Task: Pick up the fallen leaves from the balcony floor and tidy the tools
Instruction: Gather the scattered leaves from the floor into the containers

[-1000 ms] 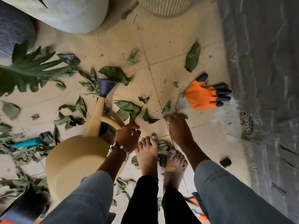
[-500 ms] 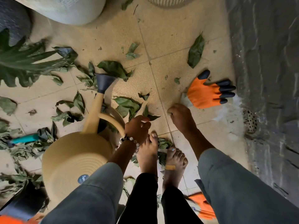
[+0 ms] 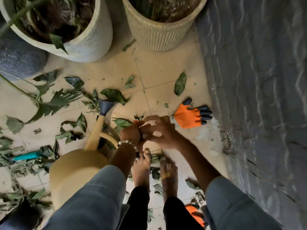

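The left hand (image 3: 130,132) and right hand (image 3: 162,134) meet above the floor (image 3: 166,63), fingers curled together; what they hold cannot be told; leaves (image 3: 114,96) lie scattered around the watering can (image 3: 78,170); an orange glove (image 3: 191,117) lies just beyond the hands.

Floor (image 3: 166,67), centre of frame: beige tiles, matt, speckled, dusty w/ white smears near the drain. Watering can (image 3: 78,170), lower left: tan plastic, smooth, ridged body, dark plastic rose. Glove (image 3: 186,117), right of centre: orange knit cloth, black shiny claw tips. Pots: upper-left one (image 3: 93,42) rough grey concrete look, upper-mid one (image 3: 159,37) ribbed cream. Wall (image 3: 257,80), right: rough grey. Leaves (image 3: 114,96): limp, dull green.
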The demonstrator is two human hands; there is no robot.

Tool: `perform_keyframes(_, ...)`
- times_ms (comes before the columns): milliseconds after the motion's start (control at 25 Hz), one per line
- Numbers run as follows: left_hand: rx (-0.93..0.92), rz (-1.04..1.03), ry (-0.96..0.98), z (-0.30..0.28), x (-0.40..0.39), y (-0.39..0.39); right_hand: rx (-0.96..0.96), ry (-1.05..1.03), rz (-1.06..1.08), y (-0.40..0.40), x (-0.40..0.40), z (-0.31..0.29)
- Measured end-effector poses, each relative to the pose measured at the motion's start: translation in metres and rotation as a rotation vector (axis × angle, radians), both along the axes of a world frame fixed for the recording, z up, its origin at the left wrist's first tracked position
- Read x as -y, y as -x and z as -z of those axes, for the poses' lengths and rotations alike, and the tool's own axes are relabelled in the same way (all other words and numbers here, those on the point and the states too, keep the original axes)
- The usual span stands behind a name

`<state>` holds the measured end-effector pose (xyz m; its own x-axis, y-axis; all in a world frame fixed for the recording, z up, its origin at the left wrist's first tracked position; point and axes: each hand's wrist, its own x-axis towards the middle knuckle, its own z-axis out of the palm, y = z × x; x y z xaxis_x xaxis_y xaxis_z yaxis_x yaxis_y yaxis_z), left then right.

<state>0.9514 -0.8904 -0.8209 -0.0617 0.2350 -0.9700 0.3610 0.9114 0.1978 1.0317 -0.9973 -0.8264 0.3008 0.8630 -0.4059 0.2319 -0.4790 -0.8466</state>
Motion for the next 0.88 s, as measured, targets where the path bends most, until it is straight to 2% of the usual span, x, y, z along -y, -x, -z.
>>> perform_keyframes(40, 0.027, -0.081, 0.011, -0.003, -0.005, -0.004, -0.113, 0.020, 0.098, -0.022, 0.000, 0.002)
perform_keyframes(80, 0.061, -0.127, 0.018, -0.003, -0.010, -0.005, -0.117, 0.065, 0.249, -0.043, 0.002, 0.010)
perform_keyframes(120, 0.088, -0.133, 0.006, 0.000, -0.014, -0.006, 0.035, 0.125, 0.383, -0.062, 0.004, 0.024)
perform_keyframes(160, 0.087, -0.088, -0.014, 0.003, -0.015, -0.004, 0.272, 0.234, 0.423, -0.080, 0.007, 0.047)
perform_keyframes(200, 0.061, -0.015, -0.043, 0.006, -0.017, -0.001, 0.416, 0.356, 0.392, -0.096, 0.010, 0.071)
perform_keyframes(240, 0.008, 0.056, -0.087, 0.016, -0.018, 0.004, 0.450, 0.479, 0.300, -0.108, 0.007, 0.096)
perform_keyframes(320, -0.104, 0.134, -0.142, 0.033, -0.019, 0.014, 0.414, 0.645, 0.129, -0.119, 0.001, 0.139)
perform_keyframes(360, -0.134, 0.114, -0.145, 0.039, -0.020, 0.018, 0.424, 0.684, 0.113, -0.122, -0.002, 0.155)
perform_keyframes(480, -0.179, 0.034, -0.132, 0.051, -0.019, 0.030, 0.563, 0.700, 0.219, -0.114, -0.011, 0.164)
perform_keyframes(520, -0.176, 0.006, -0.123, 0.052, -0.018, 0.032, 0.648, 0.646, 0.236, -0.109, -0.013, 0.159)
perform_keyframes(600, -0.122, -0.068, -0.088, 0.055, -0.015, 0.032, 0.697, 0.352, 0.237, -0.099, -0.020, 0.148)
perform_keyframes(640, -0.084, -0.101, -0.073, 0.054, -0.014, 0.030, 0.619, 0.194, 0.242, -0.090, -0.026, 0.136)
perform_keyframes(720, -0.031, -0.128, -0.057, 0.051, -0.013, 0.022, 0.271, 0.040, 0.200, -0.061, -0.041, 0.104)
perform_keyframes(800, -0.004, -0.136, -0.034, 0.047, -0.013, 0.013, -0.030, 0.024, 0.035, -0.027, -0.052, 0.071)
perform_keyframes(880, -0.037, -0.215, 0.009, 0.043, -0.013, 0.009, -0.137, 0.038, -0.175, -0.001, -0.059, 0.049)
